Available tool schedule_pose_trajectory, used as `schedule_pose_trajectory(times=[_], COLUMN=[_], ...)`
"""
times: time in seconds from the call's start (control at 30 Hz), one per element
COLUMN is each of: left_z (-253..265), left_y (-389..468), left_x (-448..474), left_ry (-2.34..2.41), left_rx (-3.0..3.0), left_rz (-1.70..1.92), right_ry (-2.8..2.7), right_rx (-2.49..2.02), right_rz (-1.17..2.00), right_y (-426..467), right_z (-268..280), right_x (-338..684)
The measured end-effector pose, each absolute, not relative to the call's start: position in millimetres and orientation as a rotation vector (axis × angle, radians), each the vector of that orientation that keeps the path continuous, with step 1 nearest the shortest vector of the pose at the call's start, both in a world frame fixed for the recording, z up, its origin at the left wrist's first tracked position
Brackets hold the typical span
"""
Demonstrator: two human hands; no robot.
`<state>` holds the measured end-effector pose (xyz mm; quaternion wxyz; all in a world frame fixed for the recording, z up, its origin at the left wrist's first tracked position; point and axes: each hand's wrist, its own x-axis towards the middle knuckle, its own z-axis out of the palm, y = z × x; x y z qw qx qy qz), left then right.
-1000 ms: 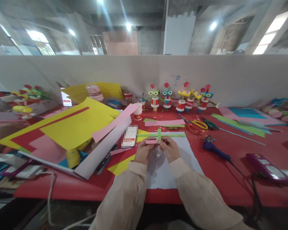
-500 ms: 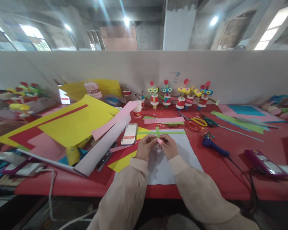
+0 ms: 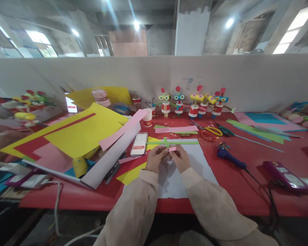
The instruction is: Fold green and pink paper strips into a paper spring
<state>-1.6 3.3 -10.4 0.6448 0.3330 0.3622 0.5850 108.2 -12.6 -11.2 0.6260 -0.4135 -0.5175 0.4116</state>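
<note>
Close together above a white paper sheet point(image 3: 197, 176), my left hand point(image 3: 154, 159) and my right hand point(image 3: 181, 159) pinch a pair of joined paper strips. The short green strip point(image 3: 165, 141) sticks up and away from my fingers. The pink strip point(image 3: 172, 149) lies across it, its end between my right thumb and fingers. Where the two strips meet is partly hidden by my fingertips. Just beyond my hands, a long thin green strip point(image 3: 187, 142) lies along the sheet's far edge. A phone point(image 3: 139, 143) rests left of my left hand.
Scissors point(image 3: 212, 131), pliers point(image 3: 223, 130), a blue glue gun point(image 3: 231, 158) with a cord and a purple device point(image 3: 284, 176) lie to the right. Paper-cup figures point(image 3: 179, 107) stand along the back partition. Yellow paper sheets point(image 3: 82, 133) and a rolled white sheet point(image 3: 110, 159) cover the left. Another person's hand point(image 3: 5, 140) shows far left.
The pink strip has swung from slanting downward to lying nearly level, pointing right. The green strip now leans left instead of standing straight. My hands stay in about the same place.
</note>
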Motion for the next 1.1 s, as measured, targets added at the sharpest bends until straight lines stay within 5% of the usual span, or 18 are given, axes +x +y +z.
schedule_pose_trajectory(times=[1.1], left_z=[0.6], left_y=[-1.3], left_x=[-1.6], left_ry=[0.703], left_rx=[0.833], left_rz=[1.281], right_ry=[-1.103], right_rx=[-0.958], right_rz=[1.033], right_y=[-7.5], right_z=[-4.9], right_x=[112.9])
